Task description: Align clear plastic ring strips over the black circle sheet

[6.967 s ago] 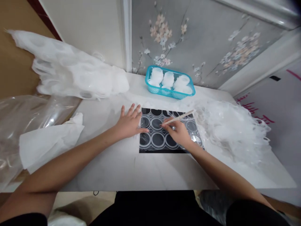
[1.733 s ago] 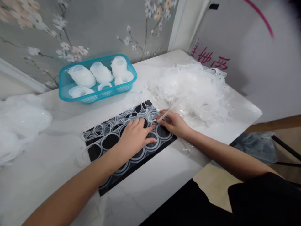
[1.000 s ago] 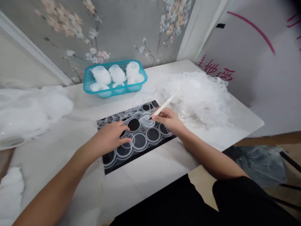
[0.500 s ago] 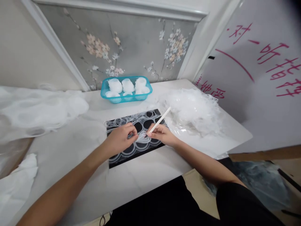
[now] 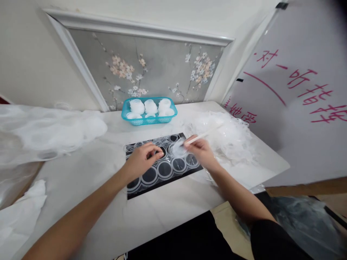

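Note:
My right hand (image 5: 199,148) grips a thin white stick (image 5: 204,133) that slants up to the right. Beside its fingertips is a translucent round film piece (image 5: 178,148), blurred by motion. Over the left part of a black sheet (image 5: 162,184) is my left hand (image 5: 145,158), its thumb and fingers curled close together; whether anything is between them is too small to tell. Clear film with rows of ring outlines (image 5: 165,169) lies on the black sheet.
A blue basket (image 5: 149,121) with stacks of white discs stands at the back. Crumpled clear film (image 5: 222,137) is heaped at the right, and more white film (image 5: 59,131) lies at the left. A whiteboard (image 5: 282,144) with red writing borders the table's right side.
My right hand has moved right and up from the middle of the black sheet, with the stick and the film piece. The stick now lies flatter. The camera view has tilted up slightly.

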Available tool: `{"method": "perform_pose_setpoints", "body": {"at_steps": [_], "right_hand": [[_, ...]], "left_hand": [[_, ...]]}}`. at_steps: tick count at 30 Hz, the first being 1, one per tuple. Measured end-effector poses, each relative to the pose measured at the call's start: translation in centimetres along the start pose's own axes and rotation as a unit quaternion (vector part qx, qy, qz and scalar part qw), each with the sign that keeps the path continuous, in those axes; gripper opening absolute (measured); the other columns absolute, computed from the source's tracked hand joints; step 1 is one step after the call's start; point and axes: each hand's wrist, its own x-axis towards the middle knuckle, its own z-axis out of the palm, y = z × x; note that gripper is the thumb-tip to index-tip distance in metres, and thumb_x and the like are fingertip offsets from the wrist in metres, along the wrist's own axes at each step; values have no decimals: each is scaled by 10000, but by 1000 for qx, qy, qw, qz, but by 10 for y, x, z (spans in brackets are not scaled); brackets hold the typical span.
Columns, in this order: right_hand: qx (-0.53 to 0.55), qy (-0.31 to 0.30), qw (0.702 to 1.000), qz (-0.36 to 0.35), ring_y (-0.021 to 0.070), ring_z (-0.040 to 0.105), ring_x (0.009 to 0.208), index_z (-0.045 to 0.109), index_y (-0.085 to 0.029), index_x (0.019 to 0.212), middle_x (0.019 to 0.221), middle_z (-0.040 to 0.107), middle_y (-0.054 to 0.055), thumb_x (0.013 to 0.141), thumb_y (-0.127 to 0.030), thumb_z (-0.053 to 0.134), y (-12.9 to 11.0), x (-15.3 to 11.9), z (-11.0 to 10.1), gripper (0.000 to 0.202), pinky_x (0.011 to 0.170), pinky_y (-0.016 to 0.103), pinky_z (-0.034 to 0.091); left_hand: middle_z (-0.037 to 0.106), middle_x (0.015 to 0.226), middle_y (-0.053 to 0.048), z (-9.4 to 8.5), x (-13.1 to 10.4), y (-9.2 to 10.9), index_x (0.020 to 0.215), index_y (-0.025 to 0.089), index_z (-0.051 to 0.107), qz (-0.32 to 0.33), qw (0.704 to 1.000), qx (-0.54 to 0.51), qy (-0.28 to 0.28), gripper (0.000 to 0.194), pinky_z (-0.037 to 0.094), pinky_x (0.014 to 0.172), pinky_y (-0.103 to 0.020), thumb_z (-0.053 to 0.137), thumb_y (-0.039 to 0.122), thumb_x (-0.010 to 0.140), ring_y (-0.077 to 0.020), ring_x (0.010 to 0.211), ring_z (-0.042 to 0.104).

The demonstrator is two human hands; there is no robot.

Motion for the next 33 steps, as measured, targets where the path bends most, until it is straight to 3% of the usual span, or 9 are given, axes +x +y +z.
{"method": "perform_pose_setpoints", "body": {"at_steps": [3, 6, 8, 10, 13, 16, 22, 27, 33], "right_hand": [[-191, 236, 950, -70, 213, 624, 836, 668, -184, 815, 822, 675, 49, 749, -314, 663, -16, 20, -49, 146, 754, 369, 492], [-386, 342, 847, -131, 295, 549, 1116, 677, -193, 772, 977, 689, 90, 735, -264, 650, -23, 31, -76, 85, 976, 507, 377], [-435, 301, 834, -156, 295, 528, 1160, 679, -198, 757, 1040, 686, 96, 751, -248, 627, -20, 33, -71, 72, 1020, 515, 340], [-448, 197, 863, -128, 287, 566, 1108, 688, -195, 787, 1095, 676, 100, 751, -246, 623, -12, 36, -52, 91, 966, 484, 410], [-462, 50, 885, 7, 252, 621, 1001, 701, -181, 861, 1114, 673, 102, 750, -240, 613, 6, 50, -22, 153, 869, 393, 477], [-469, -11, 876, 111, 220, 648, 899, 707, -152, 848, 962, 710, 92, 736, -240, 630, 24, 74, -10, 162, 798, 307, 482], [-474, -53, 863, 165, 171, 637, 760, 705, -131, 777, 755, 700, 36, 688, -226, 656, 44, 107, -17, 138, 659, 221, 450], [-489, -66, 851, 179, 161, 609, 672, 675, -129, 669, 645, 667, 28, 657, -237, 663, 46, 118, -14, 110, 586, 217, 428], [-516, 0, 848, 119, 192, 622, 735, 665, -139, 750, 741, 687, 61, 688, -185, 618, 38, 126, -4, 91, 662, 262, 437]], "left_hand": [[626, 940, -23, -32, 9, -23, 1113, 250, 623, -63, 989, 133, -14, 386, 414, 710, -281, 476, 488, 847, -173, 787, 577], [647, 1055, -91, -61, 14, -54, 1199, 206, 574, -181, 936, 282, -103, 508, 410, 698, -315, 448, 524, 823, -262, 905, 605], [631, 1136, -135, -71, 15, -73, 1170, 176, 574, -235, 902, 337, -136, 548, 408, 691, -330, 477, 549, 780, -312, 979, 594], [632, 1142, -141, -72, 16, -85, 1111, 176, 581, -248, 896, 336, -152, 543, 409, 682, -327, 500, 568, 744, -316, 985, 595], [677, 1008, -113, -67, 16, -93, 979, 181, 590, -216, 916, 292, -170, 434, 406, 644, -298, 496, 532, 743, -271, 878, 622], [692, 883, -72, -62, 18, -96, 825, 190, 600, -178, 929, 270, -182, 296, 392, 611, -270, 460, 444, 770, -223, 784, 622], [678, 872, -50, -71, 22, -109, 787, 204, 601, -164, 939, 273, -127, 254, 373, 626, -269, 452, 409, 769, -212, 800, 603], [651, 869, -44, -84, 21, -112, 832, 217, 600, -189, 943, 274, 14, 278, 357, 608, -277, 443, 440, 778, -213, 784, 590], [642, 838, -23, -87, 18, -108, 824, 235, 604, -210, 939, 256, 95, 263, 347, 587, -276, 471, 456, 769, -208, 753, 589]]}}
